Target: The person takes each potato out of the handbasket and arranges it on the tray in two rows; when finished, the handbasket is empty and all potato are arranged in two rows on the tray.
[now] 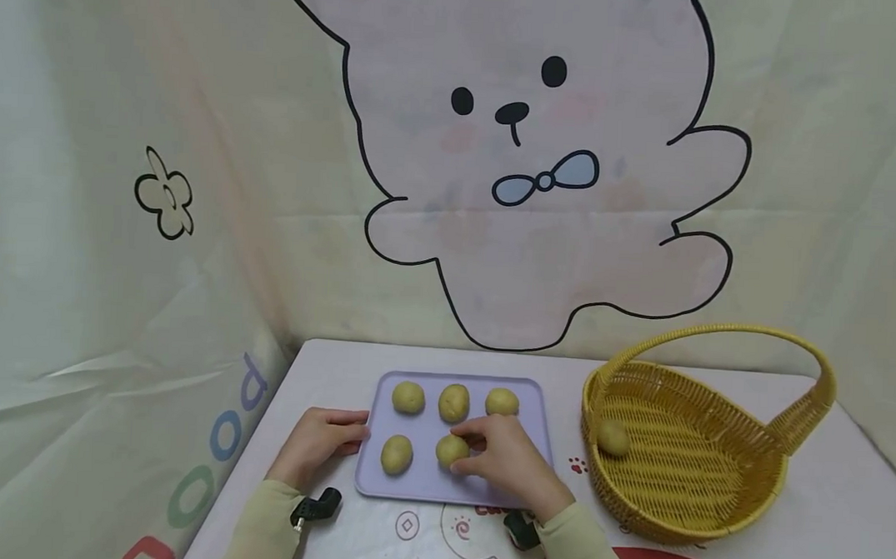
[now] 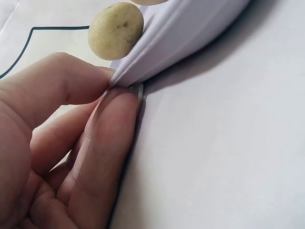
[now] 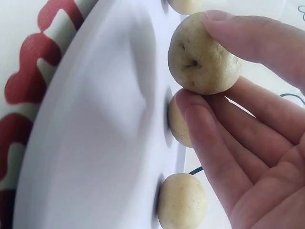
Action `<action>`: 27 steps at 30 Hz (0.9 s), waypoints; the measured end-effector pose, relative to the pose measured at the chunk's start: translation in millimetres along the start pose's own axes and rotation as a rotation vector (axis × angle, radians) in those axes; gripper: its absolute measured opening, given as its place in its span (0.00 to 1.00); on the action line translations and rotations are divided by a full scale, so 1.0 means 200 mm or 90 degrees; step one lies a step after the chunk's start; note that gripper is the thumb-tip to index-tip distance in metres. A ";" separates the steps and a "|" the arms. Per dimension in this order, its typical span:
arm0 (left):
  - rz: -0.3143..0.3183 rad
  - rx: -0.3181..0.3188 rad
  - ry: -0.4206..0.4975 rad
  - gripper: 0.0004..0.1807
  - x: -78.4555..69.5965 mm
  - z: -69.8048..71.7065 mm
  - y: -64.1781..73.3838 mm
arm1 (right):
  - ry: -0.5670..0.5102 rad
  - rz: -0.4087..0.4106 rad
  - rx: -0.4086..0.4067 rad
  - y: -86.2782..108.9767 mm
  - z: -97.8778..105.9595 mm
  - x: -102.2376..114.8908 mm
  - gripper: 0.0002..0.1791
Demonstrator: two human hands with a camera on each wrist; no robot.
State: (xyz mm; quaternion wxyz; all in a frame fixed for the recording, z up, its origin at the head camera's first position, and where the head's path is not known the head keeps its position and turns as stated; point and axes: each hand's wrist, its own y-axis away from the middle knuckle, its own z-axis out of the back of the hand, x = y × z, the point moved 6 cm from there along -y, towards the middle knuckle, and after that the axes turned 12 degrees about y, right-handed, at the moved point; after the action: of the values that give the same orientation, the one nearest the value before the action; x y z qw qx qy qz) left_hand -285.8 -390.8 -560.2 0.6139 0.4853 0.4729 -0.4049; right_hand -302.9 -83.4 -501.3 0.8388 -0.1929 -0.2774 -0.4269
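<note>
In the head view a lavender tray (image 1: pixel 424 489) lies on the table, bearing several potatoes, among them a back-left potato (image 1: pixel 409 398), a back-middle potato (image 1: pixel 453 403) and a front-left potato (image 1: pixel 396 455). My right hand (image 1: pixel 511 461) pinches another potato (image 3: pixel 202 55) between thumb and fingertips, close over the tray's front middle. Part of the back-right potato (image 1: pixel 502 401) is hidden behind that hand. At the tray's left edge is my left hand (image 1: pixel 319 445); the left wrist view shows its thumb and fingers (image 2: pixel 109 143) gripping the rim from above and below.
To the right of the tray stands a yellow wicker basket (image 1: pixel 679 481) with a tall arched handle (image 1: pixel 724 328). One potato (image 1: pixel 613 438) lies inside against its left wall. A printed cloth (image 1: pixel 362 526) covers the table, and a curtain with a cartoon bear (image 1: pixel 524 258) hangs behind.
</note>
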 end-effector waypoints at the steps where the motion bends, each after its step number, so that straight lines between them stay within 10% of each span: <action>1: 0.001 0.005 0.004 0.22 0.00 0.00 0.00 | 0.000 -0.002 -0.001 0.00 0.00 0.00 0.27; 27: 0.006 -0.001 0.009 0.21 -0.01 0.00 0.01 | 0.021 0.000 0.009 -0.02 -0.03 -0.01 0.26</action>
State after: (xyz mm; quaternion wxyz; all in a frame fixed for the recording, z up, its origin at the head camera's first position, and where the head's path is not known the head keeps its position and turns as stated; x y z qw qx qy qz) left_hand -284.6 -390.0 -556.9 0.6130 0.4899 0.4754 -0.3978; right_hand -304.7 -87.7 -506.9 0.8447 -0.1797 -0.2663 -0.4282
